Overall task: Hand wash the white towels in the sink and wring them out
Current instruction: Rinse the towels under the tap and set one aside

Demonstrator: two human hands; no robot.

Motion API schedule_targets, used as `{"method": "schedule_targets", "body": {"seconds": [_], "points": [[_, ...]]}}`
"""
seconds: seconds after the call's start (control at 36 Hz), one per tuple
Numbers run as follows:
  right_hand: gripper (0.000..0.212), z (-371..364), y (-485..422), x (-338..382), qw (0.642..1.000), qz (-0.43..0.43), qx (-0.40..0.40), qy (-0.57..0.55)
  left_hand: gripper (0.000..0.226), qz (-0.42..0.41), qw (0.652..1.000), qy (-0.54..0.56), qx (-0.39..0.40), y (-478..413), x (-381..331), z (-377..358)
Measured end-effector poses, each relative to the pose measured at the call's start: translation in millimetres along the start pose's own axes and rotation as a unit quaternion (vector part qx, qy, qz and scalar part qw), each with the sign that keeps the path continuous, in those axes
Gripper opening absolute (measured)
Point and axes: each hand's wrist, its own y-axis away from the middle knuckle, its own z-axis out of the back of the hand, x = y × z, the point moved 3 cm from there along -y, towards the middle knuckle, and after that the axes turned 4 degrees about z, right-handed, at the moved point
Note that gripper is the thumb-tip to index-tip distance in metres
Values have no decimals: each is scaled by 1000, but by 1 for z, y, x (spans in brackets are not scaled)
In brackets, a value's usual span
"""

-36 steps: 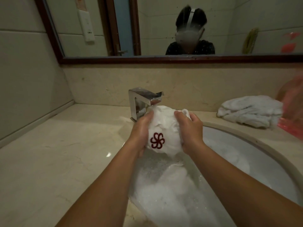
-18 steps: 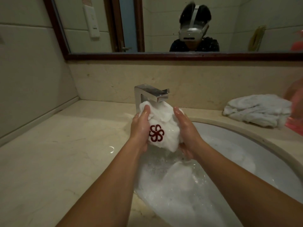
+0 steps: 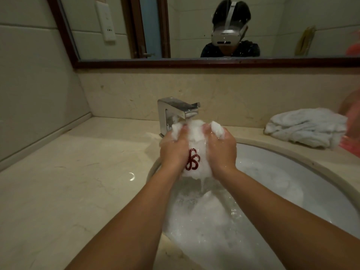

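Wet white cloth towel with a dark red looped emblem [image 3: 195,151]: being held bunched just below the spout of the square chrome faucet [image 3: 171,112], water dripping from it. Left hand [image 3: 174,151] and right hand [image 3: 221,151]: each gripping one side of it, fingers curled in. Round white basin [image 3: 311,178]: lying in front of the faucet, holding foamy water. Crumpled white towel [image 3: 305,127]: lying on the beige marble counter [image 3: 68,172], well right of the faucet.
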Motion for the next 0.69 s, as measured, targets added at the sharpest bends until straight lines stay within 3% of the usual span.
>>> {"method": "schedule_targets", "body": {"seconds": [0.14,0.19,0.28,0.33,0.39,0.44,0.56,0.69], "points": [[32,2,-4,4,1000,-3,14,9,70,0,999,-30,-35,4,-7,3],[29,4,-5,5,999,-18,21,-20,68,5,999,-31,-30,9,-12,4],[30,8,-5,1,995,-53,38,-75,44,35,999,-3,1,9,-12,4],[49,11,-6,0,990,-72,43,-111,48,72,996,13,47,11,-11,3],[70,15,-9,-3,985,-94,46,-140,76,134,983,43,118,13,-9,1],[80,17,-11,-3,980,-110,61,-153,86,157,972,49,167,13,-8,-1],[73,16,-8,-3,977,-97,92,-168,89,177,960,49,212,7,-2,-1],[70,13,-10,4,975,-112,60,-181,98,161,960,103,206,6,0,0]]}}
